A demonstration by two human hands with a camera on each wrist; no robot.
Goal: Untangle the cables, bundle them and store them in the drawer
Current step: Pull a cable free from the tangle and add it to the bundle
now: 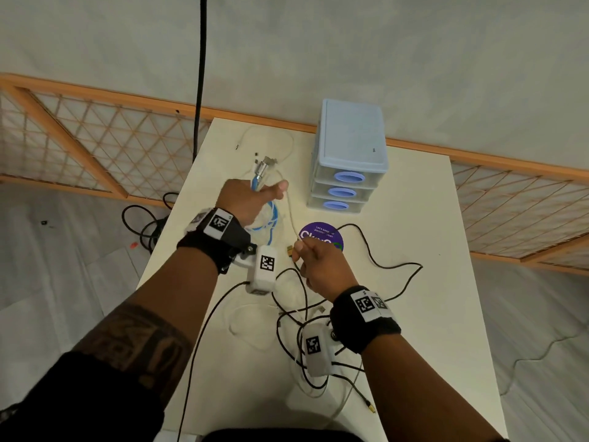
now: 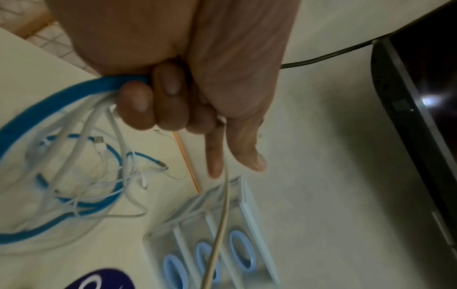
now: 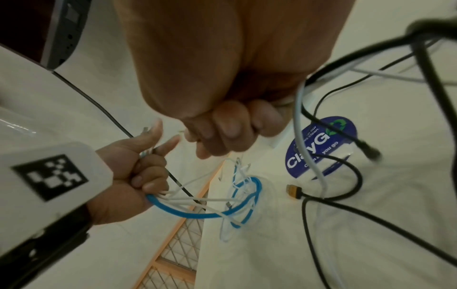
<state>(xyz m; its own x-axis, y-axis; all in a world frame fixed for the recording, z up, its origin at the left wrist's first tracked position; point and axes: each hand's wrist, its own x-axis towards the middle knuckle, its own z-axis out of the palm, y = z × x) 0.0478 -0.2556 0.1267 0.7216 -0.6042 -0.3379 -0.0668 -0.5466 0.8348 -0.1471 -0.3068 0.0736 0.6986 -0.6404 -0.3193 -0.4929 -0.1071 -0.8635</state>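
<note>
My left hand (image 1: 253,199) grips a bundle of blue cable (image 2: 49,105) and thin white cables; their plugs (image 1: 266,162) stick out above the fist. The loops hang down to the white table (image 1: 414,218). A single white cable (image 1: 290,215) runs taut from the left thumb to my right hand (image 1: 314,263), which pinches it in a fist near a gold-tipped black plug (image 1: 289,250). The right wrist view shows both hands: the right hand (image 3: 222,133) up close, the left hand (image 3: 133,172) holding the blue loop (image 3: 197,214). The light-blue drawer unit (image 1: 349,157) stands behind, its three drawers closed.
Tangled black cables (image 1: 382,269) and white cables (image 1: 255,327) lie across the table's near half, under my right wrist. A round purple sticker (image 1: 322,236) is on the tabletop. A thick black cord (image 1: 200,78) hangs left of the table, above more cords on the floor (image 1: 143,224).
</note>
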